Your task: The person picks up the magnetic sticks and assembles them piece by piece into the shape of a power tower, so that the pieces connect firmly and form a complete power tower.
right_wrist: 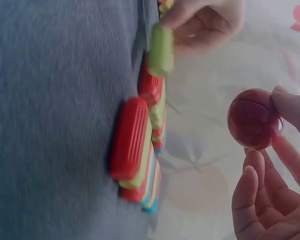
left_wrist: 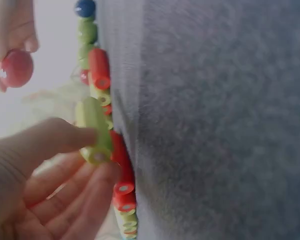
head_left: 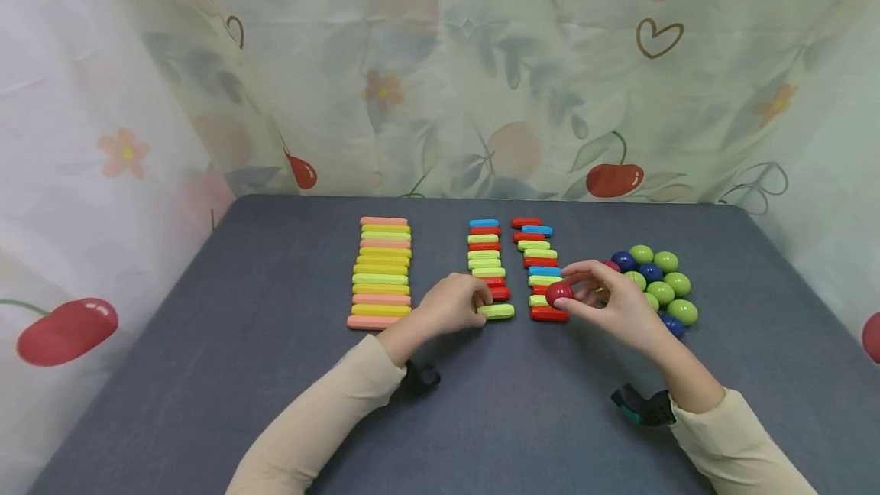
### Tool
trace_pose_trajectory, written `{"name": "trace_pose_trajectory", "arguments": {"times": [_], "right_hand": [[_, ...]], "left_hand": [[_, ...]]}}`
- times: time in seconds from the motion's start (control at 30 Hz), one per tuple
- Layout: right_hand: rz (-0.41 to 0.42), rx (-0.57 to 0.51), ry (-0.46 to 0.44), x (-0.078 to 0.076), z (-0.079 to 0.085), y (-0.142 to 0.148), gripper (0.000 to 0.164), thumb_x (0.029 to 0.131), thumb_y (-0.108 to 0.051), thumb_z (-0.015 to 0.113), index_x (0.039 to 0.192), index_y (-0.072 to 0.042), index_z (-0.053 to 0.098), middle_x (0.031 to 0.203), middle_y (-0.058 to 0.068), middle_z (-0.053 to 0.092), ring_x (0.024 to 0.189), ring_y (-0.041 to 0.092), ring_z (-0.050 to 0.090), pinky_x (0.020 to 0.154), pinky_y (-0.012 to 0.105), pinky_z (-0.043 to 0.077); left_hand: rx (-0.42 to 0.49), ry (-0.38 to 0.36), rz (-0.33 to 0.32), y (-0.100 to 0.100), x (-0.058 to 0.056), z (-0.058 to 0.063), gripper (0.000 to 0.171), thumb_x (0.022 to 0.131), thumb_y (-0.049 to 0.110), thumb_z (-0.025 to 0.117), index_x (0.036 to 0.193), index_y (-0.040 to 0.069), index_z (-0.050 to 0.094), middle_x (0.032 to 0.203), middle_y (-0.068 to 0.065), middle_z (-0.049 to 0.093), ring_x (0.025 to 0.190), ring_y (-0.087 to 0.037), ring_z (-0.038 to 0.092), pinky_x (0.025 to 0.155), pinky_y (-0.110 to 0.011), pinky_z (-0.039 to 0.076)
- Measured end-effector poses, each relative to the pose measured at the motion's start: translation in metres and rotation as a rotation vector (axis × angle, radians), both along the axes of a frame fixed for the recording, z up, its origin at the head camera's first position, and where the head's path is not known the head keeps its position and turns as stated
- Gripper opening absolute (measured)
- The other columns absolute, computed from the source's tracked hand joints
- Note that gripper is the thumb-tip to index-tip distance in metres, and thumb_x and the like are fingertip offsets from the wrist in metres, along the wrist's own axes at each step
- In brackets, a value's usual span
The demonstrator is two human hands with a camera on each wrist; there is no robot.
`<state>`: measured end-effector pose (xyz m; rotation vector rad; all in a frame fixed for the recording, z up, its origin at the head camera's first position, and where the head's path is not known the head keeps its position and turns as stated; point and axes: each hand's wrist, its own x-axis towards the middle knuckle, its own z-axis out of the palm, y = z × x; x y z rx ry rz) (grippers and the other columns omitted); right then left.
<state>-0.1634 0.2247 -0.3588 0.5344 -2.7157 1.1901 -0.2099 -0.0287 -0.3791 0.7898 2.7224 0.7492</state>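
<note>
My left hand [head_left: 450, 305] pinches one end of a yellow-green rod [head_left: 498, 312] between thumb and fingers, at the near end of the middle column of short rods [head_left: 484, 255]. In the right wrist view, that yellow-green rod [right_wrist: 161, 51] appears raised off the table. A glossy dark red ball [head_left: 558, 293] is held at the fingertips of my right hand [head_left: 622, 313], above the near end of the right column of rods [head_left: 548, 314]. The right wrist view shows a seam on the red ball [right_wrist: 254, 119]. Grey dots mark the rod ends in the left wrist view.
Longer pink, yellow and green rods [head_left: 382, 279] lie in a column at the left. Green, blue and red balls [head_left: 661, 294] cluster at the right, partly behind my right hand. A patterned curtain [head_left: 454, 67] hangs behind the dark grey table [head_left: 206, 373].
</note>
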Motion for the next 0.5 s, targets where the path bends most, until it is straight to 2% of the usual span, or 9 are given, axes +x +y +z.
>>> {"name": "trace_pose_trajectory", "arguments": {"times": [0.13,0.27,0.37,0.5], "right_hand": [[0.017,-0.023,-0.024,-0.001,-0.002,-0.008,0.036,0.085,-0.012,0.075,0.115,0.002,0.06,0.105,0.013,0.064,0.082,0.01,0.058,0.073,0.02,0.052],[0.035,-0.054,-0.039,0.0,-0.002,-0.017,0.034,0.085,-0.012,0.074,0.114,0.001,0.061,0.107,0.012,0.065,0.083,0.009,0.059,0.075,0.021,0.053],[0.066,-0.099,-0.065,0.002,-0.002,-0.024,0.032,0.086,-0.011,0.072,0.114,0.001,0.061,0.108,0.013,0.065,0.085,0.01,0.06,0.076,0.022,0.053],[0.106,-0.173,-0.088,0.003,-0.001,-0.033,0.03,0.087,-0.009,0.071,0.114,0.0,0.061,0.109,0.015,0.064,0.086,0.009,0.062,0.075,0.023,0.055]], "left_hand": [[0.216,-0.072,-0.009,-0.011,0.004,0.001,0.021,0.082,0.008,0.074,0.102,0.004,0.072,0.09,-0.006,0.068,0.075,-0.011,0.062,0.071,-0.02,0.052],[0.372,-0.145,-0.007,-0.019,0.015,0.004,0.023,0.083,0.007,0.074,0.106,0.002,0.071,0.092,-0.008,0.069,0.076,-0.01,0.064,0.071,-0.019,0.054],[0.444,-0.176,-0.005,-0.023,0.024,0.006,0.024,0.082,0.006,0.074,0.105,0.0,0.071,0.091,-0.009,0.069,0.076,-0.011,0.065,0.072,-0.02,0.056],[0.468,-0.179,-0.026,-0.026,0.034,0.007,0.024,0.082,0.005,0.073,0.106,0.0,0.07,0.091,-0.009,0.069,0.076,-0.01,0.065,0.073,-0.021,0.056]]}}
